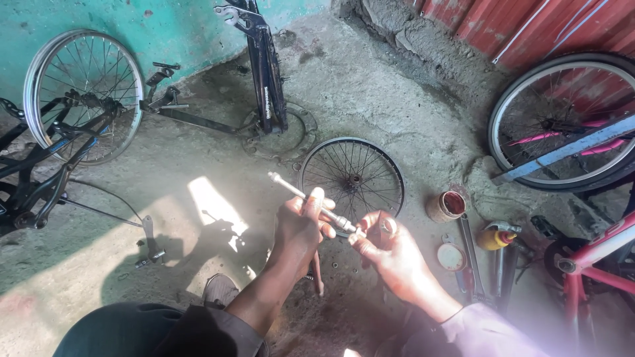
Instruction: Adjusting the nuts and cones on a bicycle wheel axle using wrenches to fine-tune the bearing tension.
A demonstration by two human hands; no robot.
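Bare forearms, dark rolled sleeve on the left, pale sleeve on the right.

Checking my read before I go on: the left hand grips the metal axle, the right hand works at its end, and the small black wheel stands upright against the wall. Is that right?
One point is off. In the head view the small black wheel lies flat on the concrete floor, not upright against the wall. The left hand does grip the metal axle, and the right hand works at its end.
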